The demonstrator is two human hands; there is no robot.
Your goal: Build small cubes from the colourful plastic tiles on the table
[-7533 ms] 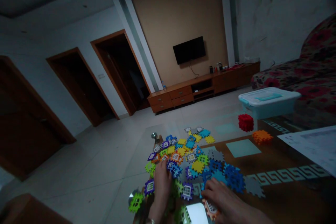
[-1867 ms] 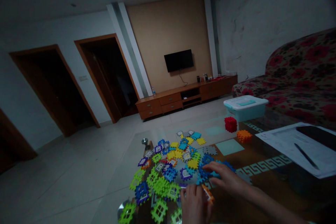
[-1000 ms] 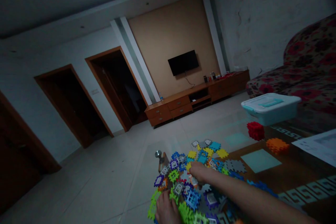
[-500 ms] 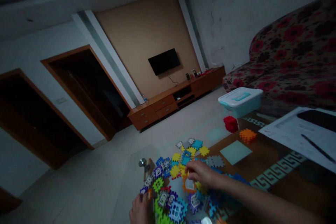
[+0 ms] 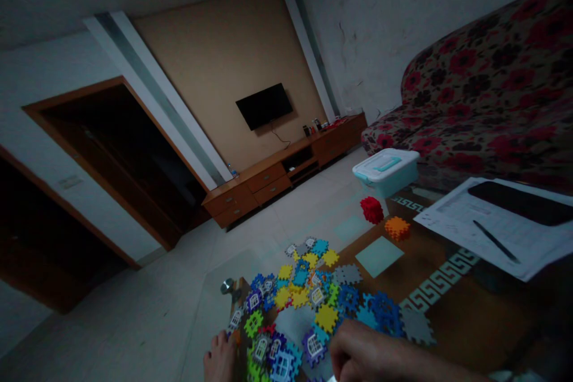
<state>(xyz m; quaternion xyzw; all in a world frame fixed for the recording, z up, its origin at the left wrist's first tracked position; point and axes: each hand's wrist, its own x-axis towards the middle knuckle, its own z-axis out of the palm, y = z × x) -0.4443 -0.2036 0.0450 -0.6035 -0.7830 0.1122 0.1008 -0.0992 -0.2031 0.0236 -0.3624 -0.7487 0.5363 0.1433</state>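
Note:
At the bottom, my left hand (image 5: 219, 358) lies by the table's left edge, fingers slightly apart, close to an orange piece (image 5: 237, 338). My right hand (image 5: 353, 346) is at the lower middle with its fingers curled down; whatever they may hold is hidden. Just beyond it lies a yellow interlocking tile (image 5: 326, 317). A purple tile with a white window (image 5: 314, 346) is to its left. Between the hands are a light blue window tile (image 5: 283, 366) and a green tile (image 5: 253, 323). Farther out sits a grey window tile (image 5: 317, 296).
Blue tiles (image 5: 385, 313) and a grey tile (image 5: 416, 326) lie right of the pile. Beyond are red tiles (image 5: 371, 209), orange tiles (image 5: 397, 228) and a lidded box (image 5: 387, 172). Papers (image 5: 452, 215) carry a pen (image 5: 496, 241) and a dark flat object (image 5: 519, 202).
My right hand has drawn back toward me from the middle of the pile. The orange window tile beneath it is gone from that spot. The view has turned slightly right.

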